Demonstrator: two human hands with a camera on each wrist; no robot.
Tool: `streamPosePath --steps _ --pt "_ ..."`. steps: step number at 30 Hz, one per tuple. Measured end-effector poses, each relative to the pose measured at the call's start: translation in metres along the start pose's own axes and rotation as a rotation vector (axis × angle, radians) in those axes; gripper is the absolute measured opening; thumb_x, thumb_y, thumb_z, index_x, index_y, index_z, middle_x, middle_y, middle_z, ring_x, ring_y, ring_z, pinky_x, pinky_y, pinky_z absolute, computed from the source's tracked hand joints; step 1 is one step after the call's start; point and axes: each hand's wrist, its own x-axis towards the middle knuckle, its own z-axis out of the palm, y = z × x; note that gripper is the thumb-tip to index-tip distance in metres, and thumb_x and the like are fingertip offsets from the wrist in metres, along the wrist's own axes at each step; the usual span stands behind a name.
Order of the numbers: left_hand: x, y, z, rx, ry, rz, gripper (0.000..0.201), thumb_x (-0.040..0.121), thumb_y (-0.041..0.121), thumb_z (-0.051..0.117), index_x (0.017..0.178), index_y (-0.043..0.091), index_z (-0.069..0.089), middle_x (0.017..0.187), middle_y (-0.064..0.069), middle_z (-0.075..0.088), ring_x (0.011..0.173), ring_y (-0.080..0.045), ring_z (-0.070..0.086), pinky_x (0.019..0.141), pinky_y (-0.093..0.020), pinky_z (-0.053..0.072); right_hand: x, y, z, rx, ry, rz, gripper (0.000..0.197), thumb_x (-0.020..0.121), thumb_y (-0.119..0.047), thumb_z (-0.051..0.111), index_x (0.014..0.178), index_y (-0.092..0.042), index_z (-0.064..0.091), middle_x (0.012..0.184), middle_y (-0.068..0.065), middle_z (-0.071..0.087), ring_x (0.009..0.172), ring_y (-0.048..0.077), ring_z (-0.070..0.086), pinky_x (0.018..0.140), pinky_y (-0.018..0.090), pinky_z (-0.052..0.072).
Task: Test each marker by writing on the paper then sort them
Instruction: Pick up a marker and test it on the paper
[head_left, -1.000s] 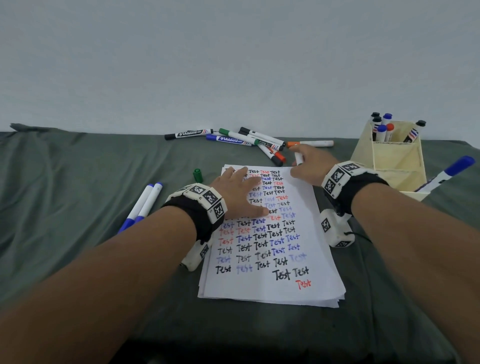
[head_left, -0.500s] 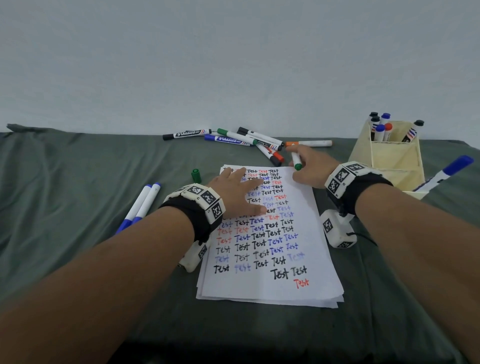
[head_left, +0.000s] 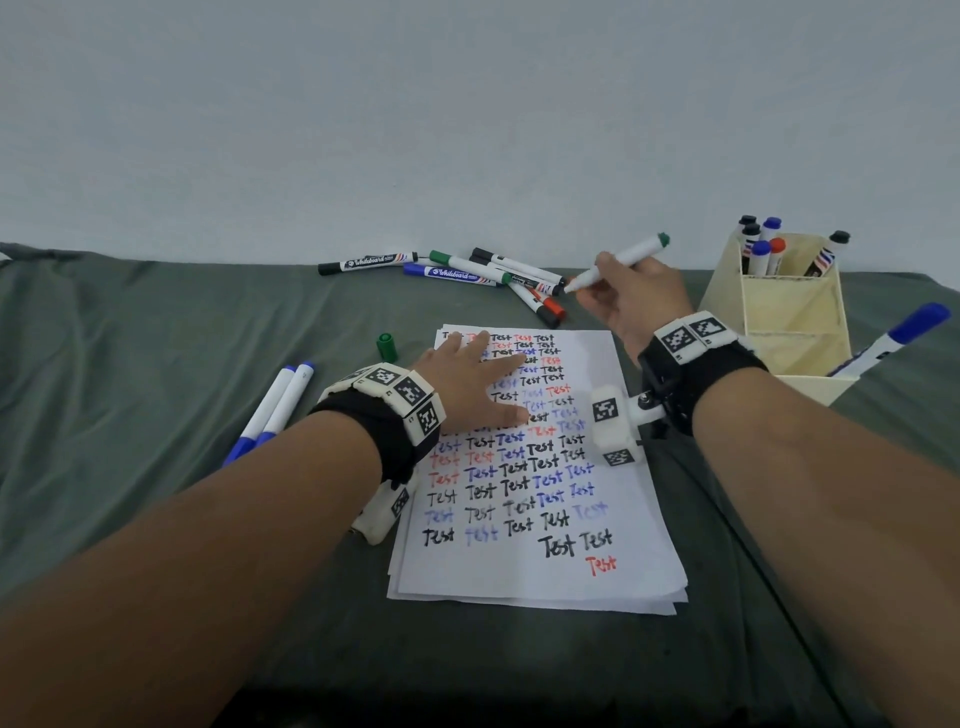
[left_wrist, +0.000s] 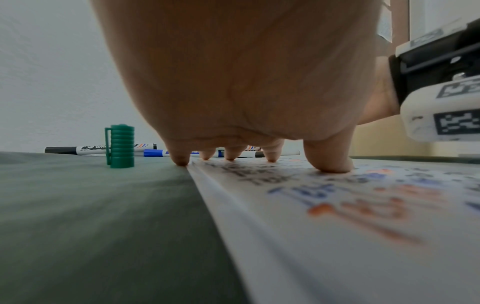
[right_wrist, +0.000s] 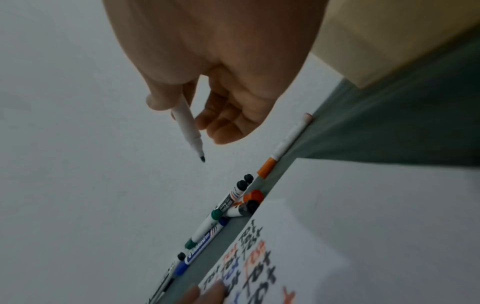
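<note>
My right hand (head_left: 605, 286) is raised above the paper's far right corner and grips an uncapped marker (head_left: 626, 257) with a white barrel and green end, its tip pointing left and down. The right wrist view shows the marker (right_wrist: 186, 125) pinched between thumb and fingers, dark tip free in the air. Its green cap (head_left: 387, 347) stands upright on the cloth left of the paper (head_left: 550, 571). My left hand (head_left: 470, 376) lies flat on the sheet, which is covered with "Test" in black, blue and red. The fingertips (left_wrist: 330, 164) press on the paper (left_wrist: 337, 236).
Several capped markers (head_left: 467, 273) lie heaped beyond the paper, and an orange-capped one (right_wrist: 283, 148) sits alone by them. Two blue markers (head_left: 280, 405) rest on the cloth at left. A wooden organiser (head_left: 789, 317) at right holds several markers; a blue one (head_left: 904, 332) leans out.
My right hand has picked the green marker up from the paper's far edge and lifted it into a writing grip. The left hand has stayed flat on the paper.
</note>
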Motion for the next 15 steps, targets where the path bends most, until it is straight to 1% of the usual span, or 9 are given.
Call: streamPosePath --steps 1,2,4,7,8,9,10,12,15 --pt "0.0 0.0 0.0 0.001 -0.004 0.0 0.086 0.083 0.083 0.036 0.154 0.051 -0.001 0.167 0.0 -0.007 0.153 -0.032 -0.005 0.122 -0.053 0.009 0.0 0.003 -0.002 0.044 -0.002 0.045 0.004 0.097 -0.003 0.066 0.096 -0.002 0.063 0.087 0.013 0.069 0.078 0.023 0.07 0.073 0.031 0.063" --pt "0.001 0.0 0.0 0.0 -0.006 0.001 0.086 0.083 0.083 0.036 0.154 0.05 -0.001 0.167 -0.001 -0.007 0.153 -0.032 -0.005 0.122 -0.053 0.009 0.0 0.006 -0.004 0.051 -0.004 0.074 0.006 0.094 0.002 0.067 0.096 -0.001 0.062 0.087 0.013 0.07 0.079 0.023 0.071 0.072 0.03 0.063" --pt "0.001 0.001 0.001 -0.001 -0.01 0.001 0.086 0.084 0.083 0.036 0.154 0.05 -0.001 0.167 -0.001 -0.008 0.153 -0.033 -0.006 0.122 -0.054 0.008 0.001 0.015 -0.009 -0.044 -0.019 0.099 0.012 0.089 0.007 0.07 0.093 -0.001 0.063 0.087 0.015 0.07 0.083 0.026 0.071 0.075 0.033 0.064" --pt "0.002 0.002 0.001 0.001 -0.011 0.003 0.086 0.084 0.082 0.037 0.154 0.049 0.0 0.167 -0.003 -0.009 0.152 -0.033 -0.007 0.122 -0.055 0.007 0.001 0.025 -0.014 -0.281 -0.04 0.094 0.011 0.082 0.001 0.079 0.084 -0.005 0.07 0.091 0.02 0.074 0.087 0.033 0.073 0.087 0.044 0.062" --pt "0.002 0.002 0.001 0.0 -0.012 0.005 0.086 0.085 0.082 0.037 0.155 0.049 0.0 0.167 -0.003 -0.009 0.152 -0.033 -0.007 0.122 -0.055 0.007 0.001 0.026 -0.014 -0.344 -0.039 0.082 0.011 0.08 -0.002 0.081 0.078 -0.008 0.072 0.09 0.02 0.075 0.087 0.033 0.074 0.088 0.047 0.061" --pt "0.002 0.002 0.001 0.0 -0.012 0.005 0.086 0.085 0.082 0.037 0.155 0.048 0.0 0.167 -0.003 -0.009 0.152 -0.033 -0.007 0.122 -0.056 0.006 0.002 0.027 -0.014 -0.4 -0.038 0.064 0.013 0.078 -0.005 0.082 0.07 -0.012 0.074 0.087 0.019 0.076 0.084 0.032 0.074 0.089 0.049 0.061" --pt "0.001 0.002 0.001 0.003 -0.013 0.006 0.086 0.085 0.081 0.036 0.155 0.048 -0.001 0.167 -0.004 -0.01 0.152 -0.033 -0.008 0.122 -0.056 0.006 0.003 0.027 -0.014 -0.449 -0.036 0.047 0.015 0.076 -0.009 0.082 0.065 -0.014 0.075 0.083 0.016 0.077 0.08 0.029 0.074 0.089 0.051 0.06" --pt "0.001 0.003 0.0 0.011 -0.014 0.007 0.086 0.086 0.081 0.036 0.156 0.047 -0.001 0.167 -0.004 -0.01 0.152 -0.034 -0.008 0.122 -0.056 0.006 0.004 0.028 -0.013 -0.518 -0.026 0.018 0.013 0.074 -0.015 0.082 0.063 -0.016 0.075 0.076 0.011 0.077 0.073 0.024 0.072 0.087 0.052 0.061" --pt "0.0 0.003 0.0 0.017 -0.016 0.006 0.086 0.086 0.081 0.035 0.156 0.046 -0.002 0.167 -0.005 -0.011 0.152 -0.034 -0.008 0.122 -0.056 0.006 0.004 0.028 -0.011 -0.581 -0.014 -0.008 0.009 0.076 -0.017 0.081 0.071 -0.016 0.074 0.071 0.006 0.076 0.068 0.02 0.071 0.086 0.051 0.061"
